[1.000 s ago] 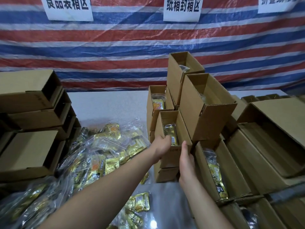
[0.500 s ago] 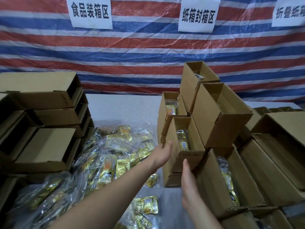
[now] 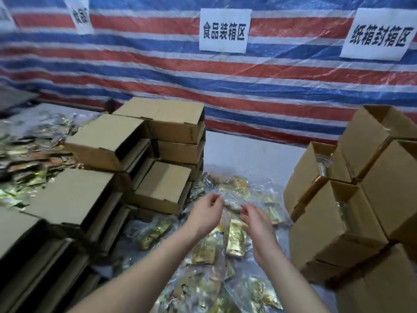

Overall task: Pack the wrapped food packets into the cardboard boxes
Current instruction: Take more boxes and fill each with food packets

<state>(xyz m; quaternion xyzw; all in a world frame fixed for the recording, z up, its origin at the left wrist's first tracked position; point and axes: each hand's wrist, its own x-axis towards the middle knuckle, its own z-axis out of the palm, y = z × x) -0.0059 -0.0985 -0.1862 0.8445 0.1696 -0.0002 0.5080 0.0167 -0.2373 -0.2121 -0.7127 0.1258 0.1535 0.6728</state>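
**While both hands hover empty, a fumbled pick is the main hazard**

As the left hand and right hand are held just above the loose pile of gold foil food packets in clear plastic wrap, nothing is gripped by either; the fingers of both are loosely curled, and no packet is seen between them, though blur hides the fingertips somewhat. The packets are spread on the grey table, between the stack of closed brown cardboard boxes on the left and the tilted stack of open brown cardboard boxes on the right, some of which are already loaded.

Several risks are judged likely. The clear wrap is slippery and overlapped, so two packets could be lifted at once or one dropped. The open boxes are stacked at a slant, so a nudge during insertion could tip the stack and spill what is packed. A packet could also be caught on a box rim and creased.
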